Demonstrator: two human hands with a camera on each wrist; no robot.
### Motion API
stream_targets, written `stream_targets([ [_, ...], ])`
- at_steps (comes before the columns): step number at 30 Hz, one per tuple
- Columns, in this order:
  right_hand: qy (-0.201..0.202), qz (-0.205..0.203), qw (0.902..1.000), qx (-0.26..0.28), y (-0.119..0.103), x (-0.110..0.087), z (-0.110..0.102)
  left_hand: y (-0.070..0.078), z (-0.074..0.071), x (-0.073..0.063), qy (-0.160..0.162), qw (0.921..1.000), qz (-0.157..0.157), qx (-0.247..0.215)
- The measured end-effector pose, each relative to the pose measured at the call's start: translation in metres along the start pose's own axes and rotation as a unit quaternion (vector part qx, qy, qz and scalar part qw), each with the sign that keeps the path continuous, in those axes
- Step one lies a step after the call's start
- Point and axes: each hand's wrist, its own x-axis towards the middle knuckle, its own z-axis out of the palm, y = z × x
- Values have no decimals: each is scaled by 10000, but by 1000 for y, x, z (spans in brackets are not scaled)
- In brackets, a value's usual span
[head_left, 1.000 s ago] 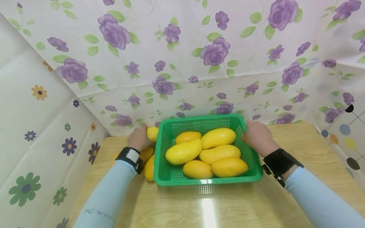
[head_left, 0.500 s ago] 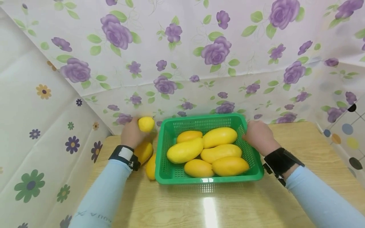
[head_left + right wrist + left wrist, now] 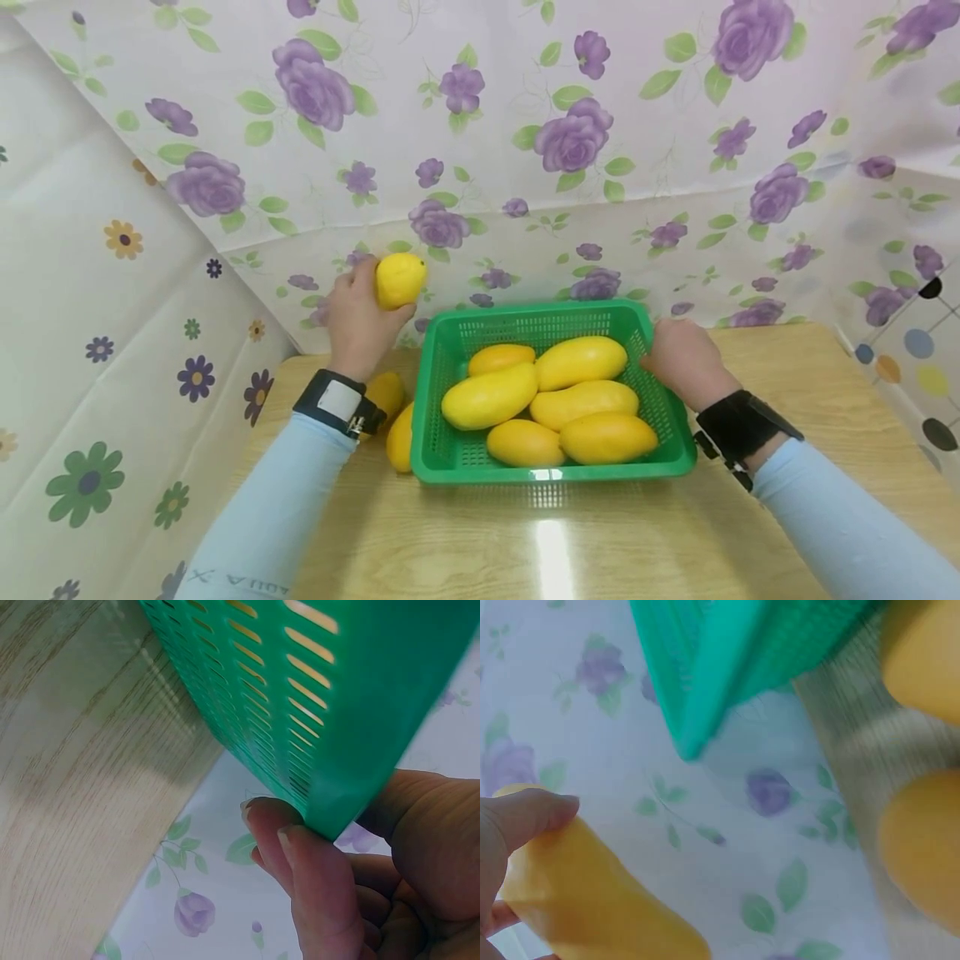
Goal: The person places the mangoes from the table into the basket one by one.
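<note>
A yellow mango (image 3: pixel 401 281) is gripped in my left hand (image 3: pixel 358 325), lifted in front of the flowered wall covering, left of the basket and higher than its rim. In the left wrist view, the thumb lies across one end of this mango (image 3: pixel 592 892). My right hand (image 3: pixel 686 362) holds the far right corner of the green plastic basket (image 3: pixel 480 477). The right wrist view shows its fingers (image 3: pixel 322 885) against the outside of the rim; the thumb is partly hidden behind it. Several mangoes (image 3: pixel 585 404) lie inside the basket.
Beside the basket's left wall, more mangoes (image 3: pixel 401 437) rest on the wooden table (image 3: pixel 450 542), partly hidden by my left wrist. Flowered sheeting (image 3: pixel 510 258) stands directly behind the basket, and another covered wall (image 3: pixel 150 333) rises at the left.
My left hand has lifted the mango from beside the basket's left wall, up along the back wall covering. The right hand stays on the basket, which has hardly moved.
</note>
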Motion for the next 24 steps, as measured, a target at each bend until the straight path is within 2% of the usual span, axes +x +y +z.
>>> stream_targets([
  [5,3,-39,10000,-56,1,0,1,26,5,-3,144,9993,337,-7],
  [10,65,-22,9999,-90,3,0,3,51,12,-8,80,9971,760,52],
  [14,30,27,10000,-51,3,0,2,68,19,-16,-165,9953,959,29],
  [18,36,58,10000,29,2,-1,1,80,28,-23,-486,9926,1097,192],
  [24,77,44,10000,7,1,0,1,89,44,-30,-969,9878,1093,538],
])
